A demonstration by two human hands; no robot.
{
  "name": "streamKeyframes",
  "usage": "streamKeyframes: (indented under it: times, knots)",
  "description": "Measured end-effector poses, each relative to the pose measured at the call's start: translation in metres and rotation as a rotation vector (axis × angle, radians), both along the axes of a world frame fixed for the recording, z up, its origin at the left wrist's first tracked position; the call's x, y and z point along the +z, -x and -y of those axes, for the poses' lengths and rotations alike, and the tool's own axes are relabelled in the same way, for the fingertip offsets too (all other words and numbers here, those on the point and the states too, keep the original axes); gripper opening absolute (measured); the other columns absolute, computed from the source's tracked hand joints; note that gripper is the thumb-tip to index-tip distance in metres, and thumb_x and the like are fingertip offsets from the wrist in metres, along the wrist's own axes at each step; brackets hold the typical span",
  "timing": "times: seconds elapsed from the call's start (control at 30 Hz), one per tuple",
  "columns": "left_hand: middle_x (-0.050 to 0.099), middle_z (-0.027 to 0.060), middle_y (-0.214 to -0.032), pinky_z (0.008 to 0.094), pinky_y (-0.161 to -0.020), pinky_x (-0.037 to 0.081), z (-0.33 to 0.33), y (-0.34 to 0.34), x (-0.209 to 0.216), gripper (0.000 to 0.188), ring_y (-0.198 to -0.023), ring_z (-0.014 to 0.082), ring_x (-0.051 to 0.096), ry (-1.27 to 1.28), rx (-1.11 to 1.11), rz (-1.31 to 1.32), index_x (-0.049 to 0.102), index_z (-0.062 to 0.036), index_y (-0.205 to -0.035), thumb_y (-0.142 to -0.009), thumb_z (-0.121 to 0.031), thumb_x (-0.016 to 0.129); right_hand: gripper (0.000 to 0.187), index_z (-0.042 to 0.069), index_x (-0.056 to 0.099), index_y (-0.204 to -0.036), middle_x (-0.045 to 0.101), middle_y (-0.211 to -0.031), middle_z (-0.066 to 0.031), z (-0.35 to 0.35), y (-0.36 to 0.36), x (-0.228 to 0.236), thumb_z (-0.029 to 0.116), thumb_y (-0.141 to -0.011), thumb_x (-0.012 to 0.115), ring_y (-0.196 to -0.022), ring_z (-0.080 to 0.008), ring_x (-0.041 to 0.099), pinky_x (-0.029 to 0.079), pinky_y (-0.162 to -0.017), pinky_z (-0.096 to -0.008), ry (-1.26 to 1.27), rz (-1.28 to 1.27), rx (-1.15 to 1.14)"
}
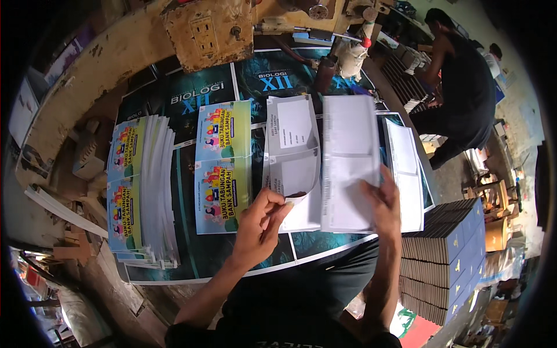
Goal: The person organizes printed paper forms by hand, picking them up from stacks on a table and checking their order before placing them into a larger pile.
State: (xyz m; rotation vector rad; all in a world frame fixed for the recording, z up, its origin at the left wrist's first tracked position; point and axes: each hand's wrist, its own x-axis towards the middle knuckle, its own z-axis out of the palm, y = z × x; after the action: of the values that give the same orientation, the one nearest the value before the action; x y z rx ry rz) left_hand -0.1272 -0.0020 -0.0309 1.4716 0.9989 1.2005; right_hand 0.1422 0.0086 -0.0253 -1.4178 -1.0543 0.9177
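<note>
My left hand [264, 223] pinches the lower corner of a printed sheet [296, 171], which curls up off a pile of pages. To its right lies a stack of white ruled sheets [348, 133]. My right hand [384, 203] is over that stack's right edge, somewhat blurred, thumb and fingers apart. Farther right, another white pile [407, 168] lies partly under it. Left of my left hand sits a pile of colourful yellow and blue covers [223, 136]. At the far left stands a thicker, fanned stack of booklets [125, 200] with the same covers.
Dark teal printed poster sheets [185, 191] cover the table. A worn metal machine part [209, 35] and a lever with a red knob [366, 42] stand at the back. Tall stacks of blue-covered books [441, 261] stand at right. A person in dark clothing [464, 87] works beyond.
</note>
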Motion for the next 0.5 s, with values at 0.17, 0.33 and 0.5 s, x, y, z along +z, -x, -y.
streamKeyframes:
  times: [0.17, 0.33, 0.5]
  knots:
    - [0.061, 0.0079, -0.084, 0.0271, -0.068, 0.047, -0.002, 0.013, -0.004, 0.011, -0.075, 0.0144, 0.061, -0.050, -0.174, -0.051, 0.057, -0.0039, -0.097, -0.094, -0.005, 0.067, 0.061, 0.000, 0.035, -0.151, 0.063, -0.117, -0.0148, -0.012, 0.060, -0.027, -0.004, -0.093, 0.054, -0.105, -0.0149, 0.059, 0.048, -0.090, -0.0293, -0.014, 0.104, 0.252]
    - [0.060, 0.0109, -0.108, 0.0421, -0.093, 0.051, -0.017, 0.073, 0.041, 0.038, -0.107, 0.0319, 0.060, -0.294, -0.132, -0.838, 0.060, -0.0050, -0.098, -0.078, -0.025, 0.085, 0.055, -0.004, 0.035, -0.151, 0.059, -0.131, -0.0208, -0.018, 0.063, -0.021, 0.006, -0.099, 0.047, -0.117, -0.0227, 0.058, 0.044, -0.102, -0.0301, 0.170, -0.191, 0.152]
    - [0.053, 0.0118, -0.112, 0.0441, -0.092, 0.049, -0.012, 0.108, 0.021, 0.046, -0.106, 0.0315, 0.059, -0.148, -0.188, -0.795, 0.059, -0.0043, -0.100, -0.071, -0.025, 0.088, 0.075, -0.003, 0.040, -0.150, 0.051, -0.141, -0.0289, -0.024, 0.073, -0.017, 0.046, -0.097, 0.060, -0.130, -0.0344, 0.052, 0.038, -0.110, -0.0381, 0.235, -0.146, 0.018]
